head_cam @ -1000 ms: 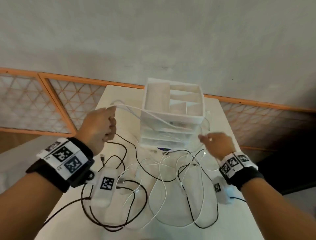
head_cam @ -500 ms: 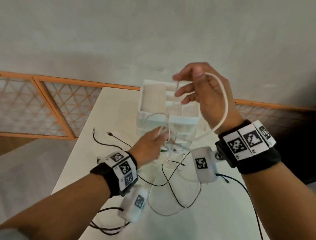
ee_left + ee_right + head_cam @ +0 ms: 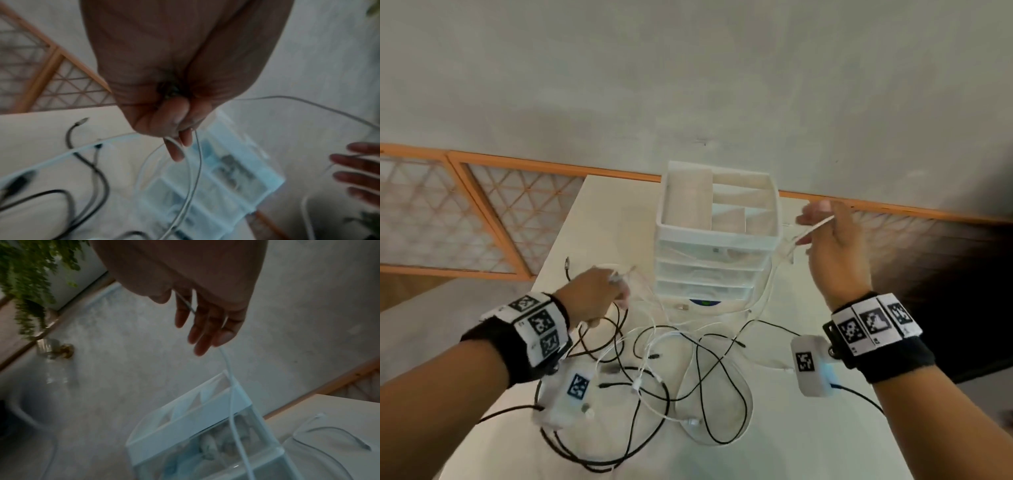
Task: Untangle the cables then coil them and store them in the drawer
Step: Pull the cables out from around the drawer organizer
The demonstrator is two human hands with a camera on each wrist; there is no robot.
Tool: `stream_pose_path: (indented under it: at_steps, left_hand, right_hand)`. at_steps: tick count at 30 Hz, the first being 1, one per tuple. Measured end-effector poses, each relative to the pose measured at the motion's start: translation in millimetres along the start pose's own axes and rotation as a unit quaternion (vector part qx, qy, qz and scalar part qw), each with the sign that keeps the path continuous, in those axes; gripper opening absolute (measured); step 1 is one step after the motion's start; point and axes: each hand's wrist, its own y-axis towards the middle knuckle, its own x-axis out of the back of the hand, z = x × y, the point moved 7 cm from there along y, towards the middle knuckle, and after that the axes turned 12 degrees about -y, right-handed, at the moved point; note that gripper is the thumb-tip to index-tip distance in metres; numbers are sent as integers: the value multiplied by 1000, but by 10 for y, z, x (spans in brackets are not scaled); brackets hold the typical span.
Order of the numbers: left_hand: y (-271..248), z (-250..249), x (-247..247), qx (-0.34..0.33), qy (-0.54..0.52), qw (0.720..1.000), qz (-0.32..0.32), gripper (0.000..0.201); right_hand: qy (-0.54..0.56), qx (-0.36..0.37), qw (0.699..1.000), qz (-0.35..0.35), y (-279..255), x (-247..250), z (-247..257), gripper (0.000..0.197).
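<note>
A tangle of black and white cables (image 3: 671, 370) lies on the white table (image 3: 599, 212) in front of a white drawer unit (image 3: 717, 240). My left hand (image 3: 619, 291) hovers left of the unit's front, its fingers curled round a white cable (image 3: 195, 162) in the left wrist view. Beside the unit's upper right corner, my right hand (image 3: 808, 226) is raised and pinches the same white cable (image 3: 815, 228). In the right wrist view the cable (image 3: 228, 369) runs between its nearly straight fingers (image 3: 203, 331) and hangs down past the unit (image 3: 185, 426).
The unit's top tray (image 3: 743, 202) has open compartments, and its drawers look closed. A loose black cable end (image 3: 567, 265) lies at the table's left edge. A wooden lattice screen (image 3: 482, 212) stands to the left and a potted plant (image 3: 26, 272) on the floor.
My right hand has come down from in front of the unit's top to its right side. My left hand has shifted left, away from the drawer fronts, still holding the white cable.
</note>
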Motion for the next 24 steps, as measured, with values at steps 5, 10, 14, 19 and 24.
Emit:
stream_pose_path:
  at_steps: [5,10,14,19,24]
  left_hand:
    - [-324,-899,-211,-146,-264,953,34,24]
    - [-421,-926,-996,-149,-193,949,201,31]
    - [-277,-230,-1069,-98,18,975,197,28]
    - [-85,202,-631,-1,76,992,97,19]
    - [-43,-18,-336,-1,-35,998,51,20]
  right_hand:
    - [124,136,965,187,-338,-398,779,34]
    - [168,170,967,88,-56,-165,1199,27]
    - [66,186,977,-77,278,361,1062,30]
    - [-98,171,976,-92,404,428,569,35]
    - [-152,43,987,11,439,131,17,35]
